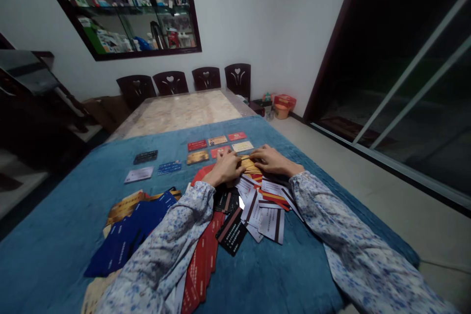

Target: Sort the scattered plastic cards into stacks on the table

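Observation:
Between my two hands lies a small stack of yellow cards [250,165]. My left hand [226,166] has its fingers curled against the stack's left edge, and my right hand [273,161] closes on its right edge. Just below, white cards with dark stripes [270,223] are spread over one another, with some orange cards among them. Black cards [231,233] lie under my left wrist. A fan of red cards [200,270] runs beside my left forearm, partly hidden by the sleeve. Blue cards [127,235] overlap on the left.
Beyond my hands, single cards lie in rows, including a red card [197,145], a gold card [197,157] and a cream card [242,146]. A black card [145,157] sits farther left. A blue cloth [84,196] covers the near table; chairs [206,78] stand behind.

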{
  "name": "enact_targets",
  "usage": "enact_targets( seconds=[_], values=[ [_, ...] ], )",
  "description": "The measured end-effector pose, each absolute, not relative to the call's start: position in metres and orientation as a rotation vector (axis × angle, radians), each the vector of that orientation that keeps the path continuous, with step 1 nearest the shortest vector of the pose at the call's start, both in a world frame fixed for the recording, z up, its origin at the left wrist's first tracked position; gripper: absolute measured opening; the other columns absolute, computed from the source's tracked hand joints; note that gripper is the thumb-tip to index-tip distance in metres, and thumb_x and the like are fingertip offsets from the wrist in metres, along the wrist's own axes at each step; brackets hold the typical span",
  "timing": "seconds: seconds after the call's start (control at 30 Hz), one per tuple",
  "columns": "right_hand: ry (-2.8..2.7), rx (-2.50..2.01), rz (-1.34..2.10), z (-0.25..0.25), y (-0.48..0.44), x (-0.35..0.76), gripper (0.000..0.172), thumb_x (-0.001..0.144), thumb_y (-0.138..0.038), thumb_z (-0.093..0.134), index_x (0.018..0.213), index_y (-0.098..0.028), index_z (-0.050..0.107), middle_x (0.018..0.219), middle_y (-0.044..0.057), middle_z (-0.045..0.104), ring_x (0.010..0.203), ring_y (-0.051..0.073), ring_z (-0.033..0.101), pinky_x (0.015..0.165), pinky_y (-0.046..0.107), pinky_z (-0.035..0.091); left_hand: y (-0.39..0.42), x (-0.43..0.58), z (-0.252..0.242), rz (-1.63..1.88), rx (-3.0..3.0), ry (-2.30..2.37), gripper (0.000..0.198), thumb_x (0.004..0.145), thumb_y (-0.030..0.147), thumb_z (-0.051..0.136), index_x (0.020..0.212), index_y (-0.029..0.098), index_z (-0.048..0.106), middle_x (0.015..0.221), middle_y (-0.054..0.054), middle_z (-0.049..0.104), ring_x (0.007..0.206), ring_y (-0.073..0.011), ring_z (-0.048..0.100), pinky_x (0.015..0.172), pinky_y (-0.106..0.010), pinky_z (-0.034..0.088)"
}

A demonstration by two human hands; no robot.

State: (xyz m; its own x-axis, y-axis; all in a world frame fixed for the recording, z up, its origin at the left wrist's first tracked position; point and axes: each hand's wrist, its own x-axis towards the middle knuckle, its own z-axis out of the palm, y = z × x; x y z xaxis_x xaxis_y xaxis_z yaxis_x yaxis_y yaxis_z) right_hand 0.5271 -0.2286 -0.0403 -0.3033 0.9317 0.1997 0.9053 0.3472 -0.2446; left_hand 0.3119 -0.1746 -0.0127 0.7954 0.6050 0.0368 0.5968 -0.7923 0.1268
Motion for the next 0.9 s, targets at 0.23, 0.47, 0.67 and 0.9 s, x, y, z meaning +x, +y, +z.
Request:
enact_targets(
  seconds=[0.23,0.47,0.67,0.9],
  values=[
    [-2.305,-1.643,0.115,-0.044,-0.229,0.529,0.033,0.093,-0.027,0.059,0.120,-0.021,0.077,0.131,0.011,0.072,0.114,0.030,0.056,0.098,0.043,0.042,-0.168,0.308,-0.016,0.131,2.909,0.856,0.022,0.094,0.029,0.058,0.093,0.018,0.077,0.115,-0.015,0.070,0.122,-0.0336,0.050,0.107,-0.056,0.038],
    [-2.305,-1.603,0.119,-0.044,-0.230,0.531,0.031,0.093,-0.028,0.060,0.118,-0.021,0.078,0.128,0.012,0.073,0.112,0.029,0.058,0.099,0.046,0.043,-0.162,0.306,-0.017,0.161,2.961,0.717,0.026,0.094,0.028,0.055,0.082,0.017,0.075,0.103,-0.014,0.072,0.119,-0.0313,0.053,0.107,-0.052,0.038],
    [-2.263,-1.547,0.118,-0.043,-0.233,0.533,0.029,0.092,-0.024,0.060,0.115,-0.020,0.077,0.119,0.011,0.075,0.109,0.028,0.058,0.098,0.042,0.044,-0.159,0.306,-0.016,0.245,2.907,0.675,0.029,0.095,0.026,0.054,0.078,0.019,0.077,0.091,-0.011,0.072,0.114,-0.0285,0.058,0.102,-0.045,0.043],
    [-2.148,-1.627,0.046,-0.048,-0.230,0.535,0.026,0.092,-0.017,0.054,0.104,-0.019,0.077,0.105,0.012,0.076,0.101,0.026,0.058,0.092,0.038,0.045,-0.147,0.306,-0.023,0.506,2.825,0.715,0.031,0.098,0.023,0.049,0.083,0.018,0.076,0.090,-0.010,0.071,0.093,-0.0216,0.062,0.088,-0.033,0.049]
  ],
)
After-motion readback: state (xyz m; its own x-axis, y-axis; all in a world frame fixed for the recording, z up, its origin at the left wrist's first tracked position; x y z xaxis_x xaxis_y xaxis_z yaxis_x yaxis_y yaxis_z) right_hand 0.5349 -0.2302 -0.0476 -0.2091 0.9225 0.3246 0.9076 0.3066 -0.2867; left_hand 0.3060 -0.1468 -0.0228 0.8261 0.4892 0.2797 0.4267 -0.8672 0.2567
